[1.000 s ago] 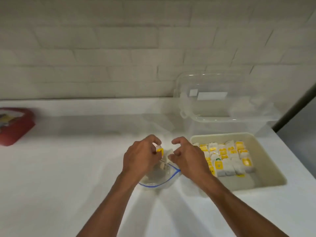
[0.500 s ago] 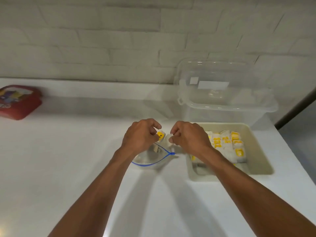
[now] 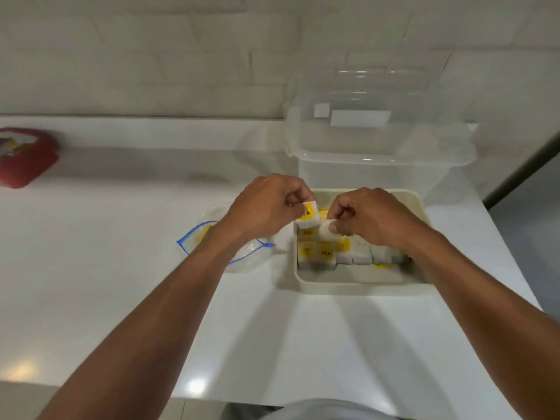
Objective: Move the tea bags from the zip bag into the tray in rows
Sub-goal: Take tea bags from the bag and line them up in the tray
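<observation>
On the bench the zip bag lies just left of the tray, whose rows leave the near strip bare. Above, our left hand pinches a tea bag and our right hand a white piece. Next, we judge, seat it upright there.

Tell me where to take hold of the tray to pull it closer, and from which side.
Grip the tray by its near rim, coming from the person's side. That end is bare of tea bags, so the rim there is unobstructed. The clear container stands close behind the far rim and leaves little room there.
</observation>
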